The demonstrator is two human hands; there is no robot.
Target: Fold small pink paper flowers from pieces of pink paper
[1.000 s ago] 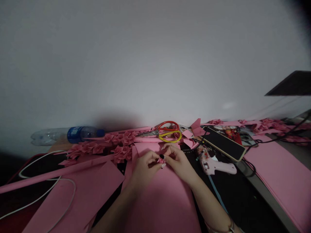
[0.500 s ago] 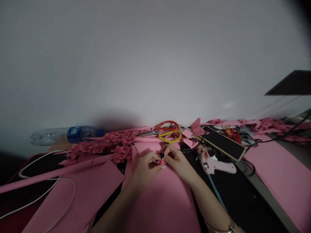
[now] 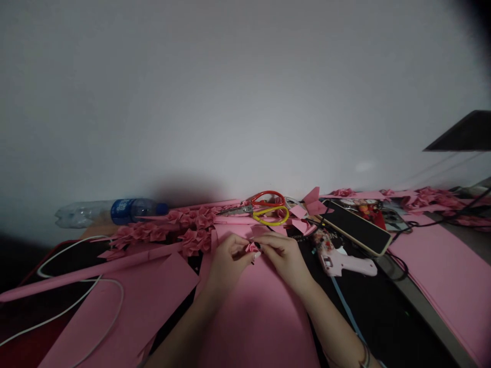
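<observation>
A small pink paper flower is pinched between my two hands. My left hand grips it from the left with thumb and fingers. On the other side, my right hand has its thumb and fingertips closed at the flower's edge. Under both hands lies a large pink paper sheet. Just beyond the hands rest scissors with one red and one yellow handle. Several finished-looking pink paper flowers are clustered to the left of the sheet.
A pink glue gun and a phone lie to the right. On the left are a plastic bottle, a rolled pink paper tube and a white cable. More pink sheets lie far right. A wall rises behind.
My right fingers have shifted to the right side of the flower, showing more of it between the hands. The whole view has slid slightly; other things stay in place.
</observation>
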